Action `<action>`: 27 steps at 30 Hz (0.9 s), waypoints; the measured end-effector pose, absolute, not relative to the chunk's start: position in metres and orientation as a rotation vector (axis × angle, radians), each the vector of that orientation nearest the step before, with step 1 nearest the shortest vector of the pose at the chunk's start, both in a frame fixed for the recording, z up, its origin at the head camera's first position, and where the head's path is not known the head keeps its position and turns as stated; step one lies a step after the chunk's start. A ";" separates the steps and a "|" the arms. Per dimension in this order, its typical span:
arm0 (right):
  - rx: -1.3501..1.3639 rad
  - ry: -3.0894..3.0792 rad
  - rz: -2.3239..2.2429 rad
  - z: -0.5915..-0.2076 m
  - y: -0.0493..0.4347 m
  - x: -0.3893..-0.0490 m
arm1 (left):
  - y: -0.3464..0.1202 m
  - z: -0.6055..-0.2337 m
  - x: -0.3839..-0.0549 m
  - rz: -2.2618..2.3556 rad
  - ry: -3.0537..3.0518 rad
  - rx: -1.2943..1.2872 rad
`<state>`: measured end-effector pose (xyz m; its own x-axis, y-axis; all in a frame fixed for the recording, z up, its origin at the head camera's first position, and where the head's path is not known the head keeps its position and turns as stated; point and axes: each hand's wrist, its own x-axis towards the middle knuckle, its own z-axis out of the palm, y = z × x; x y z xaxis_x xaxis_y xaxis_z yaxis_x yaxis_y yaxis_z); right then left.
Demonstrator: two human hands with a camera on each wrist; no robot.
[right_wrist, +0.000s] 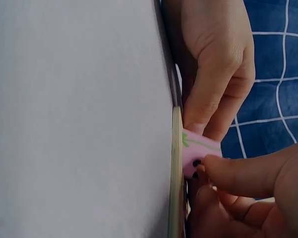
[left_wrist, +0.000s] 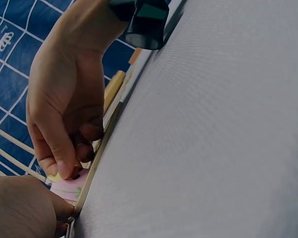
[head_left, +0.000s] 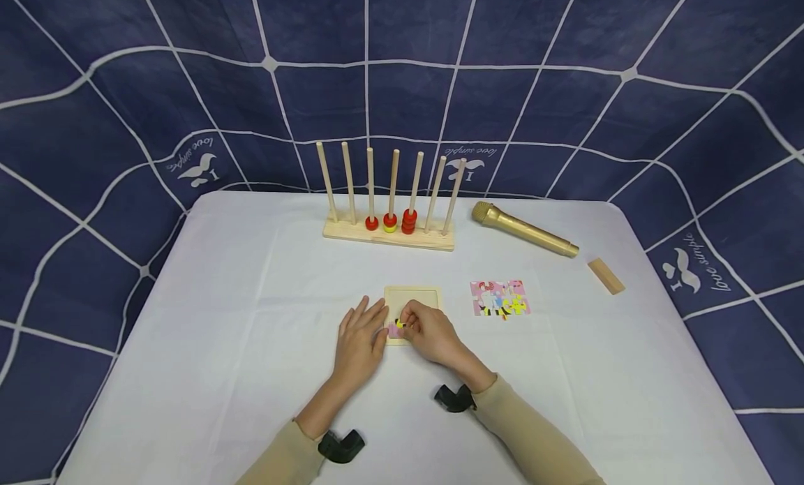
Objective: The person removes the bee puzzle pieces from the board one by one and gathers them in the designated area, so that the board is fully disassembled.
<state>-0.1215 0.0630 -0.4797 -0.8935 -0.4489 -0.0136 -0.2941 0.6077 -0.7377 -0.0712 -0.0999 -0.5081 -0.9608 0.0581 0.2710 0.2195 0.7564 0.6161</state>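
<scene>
Navy cloth with white grid lines (head_left: pixel 408 98) hangs behind everything, and I've got a white table (head_left: pixel 188 373) in front of me. So, my right hand (head_left: pixel 433 331) has thumb and fingertips pinched on a puzzle piece (head_left: pixel 400 323) showing yellow and black, down in the lower left part of a shallow wooden tray (head_left: pixel 413 288). Right beside it in the tray is a pink bit (head_left: pixel 393 333) with a green stem drawn on it; my fingers hide exactly where one ends and the other starts. My left hand (head_left: pixel 359 344) is flat-ish, fingers straight and a little apart, touching the tray's left edge.

Just right of the tray there's a patch of puzzle pieces (head_left: pixel 500 299) in pink, blue and yellow. Further back: a seven-peg bead stand (head_left: pixel 388 238) with red beads (head_left: pixel 409 222) plus a yellow one, then a gold microphone (head_left: pixel 527 230) and a small wooden block (head_left: pixel 606 275) off right.
</scene>
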 end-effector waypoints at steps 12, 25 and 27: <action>-0.575 2.455 -1.377 -0.470 0.072 -0.122 | -0.100 -0.508 -0.072 -0.977 -2.710 -0.223; -0.196 2.476 -1.563 -0.459 0.145 -0.127 | -0.099 -0.508 -0.071 -0.982 -2.709 -0.228; -0.115 2.489 -1.577 -0.458 0.160 -0.127 | -0.099 -0.508 -0.071 -0.979 -2.707 -0.224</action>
<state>-0.1273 0.1605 -0.4576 -0.9784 -0.1677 -0.1208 0.0376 0.4301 -0.9020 -0.0715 -0.0993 -0.5084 -0.9560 0.0581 0.2875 0.2285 0.7620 0.6059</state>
